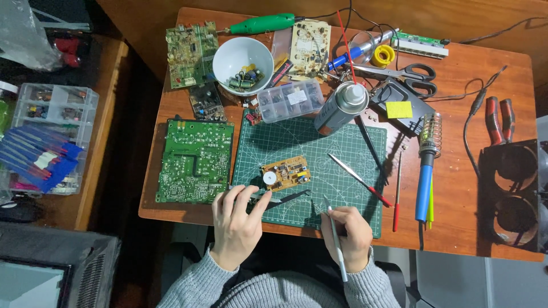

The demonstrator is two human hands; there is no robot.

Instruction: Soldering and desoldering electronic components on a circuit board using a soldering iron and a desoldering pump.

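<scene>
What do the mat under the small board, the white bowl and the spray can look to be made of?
The green cutting mat looks like matte, flexible plastic or rubber with a printed white grid. The white bowl looks like glazed ceramic, smooth and glossy, though it might be plastic. The spray can looks like metal: a silvery, shiny body with a white plastic cap and thin red straw.

Small board [285,173] on cutting mat [342,142], big board [196,161] left, spray can [341,107] behind, iron [426,171] right.
</scene>
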